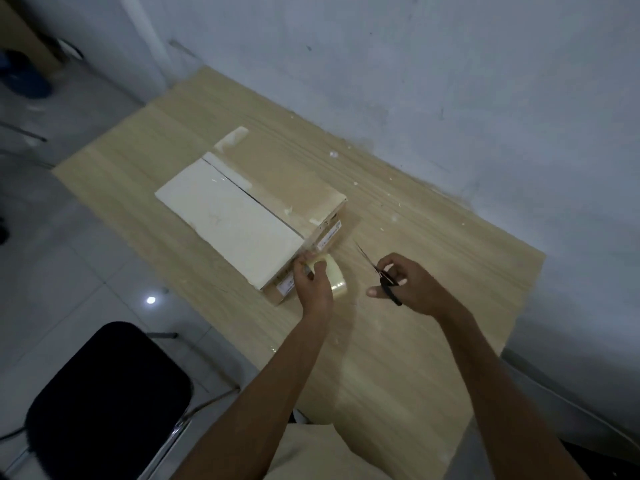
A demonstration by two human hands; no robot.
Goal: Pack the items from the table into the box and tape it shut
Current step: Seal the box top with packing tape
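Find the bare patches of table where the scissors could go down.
Bare table: right of the right hand toward the wall; left of the box. Crowded: the box's near end, with left hand, tape roll, scissors.

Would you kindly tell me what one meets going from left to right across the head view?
black chair → box → left hand gripping the tape roll → scissors held in the right hand
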